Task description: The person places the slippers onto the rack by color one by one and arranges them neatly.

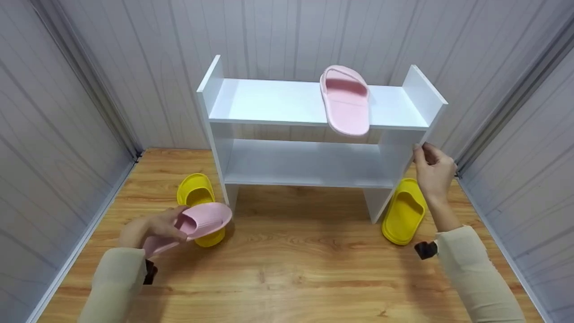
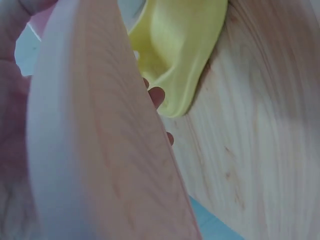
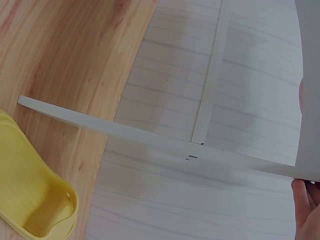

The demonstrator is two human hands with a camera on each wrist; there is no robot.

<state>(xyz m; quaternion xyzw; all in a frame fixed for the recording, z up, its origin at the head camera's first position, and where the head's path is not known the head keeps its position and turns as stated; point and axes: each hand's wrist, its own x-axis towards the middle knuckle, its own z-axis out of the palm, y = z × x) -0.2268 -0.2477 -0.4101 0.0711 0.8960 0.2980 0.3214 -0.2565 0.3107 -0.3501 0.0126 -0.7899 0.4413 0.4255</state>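
Wood floor [image 1: 291, 273] carries your white shelf unit [image 1: 287, 159]. One pink slipper [image 1: 349, 110] tops it, upper right; your left hand [image 1: 162, 224] grips its mate [image 1: 207, 219], lower left. Your right hand [image 1: 435, 172] seemingly pinches the unit's edge. Both yellow slippers [image 1: 403, 217] lie floor-level, so likely most remains undone.

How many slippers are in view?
4: one pink slipper atop the shelf, another pink slipper in the left hand, one yellow slipper on the floor left of the shelf, another yellow slipper right of it.
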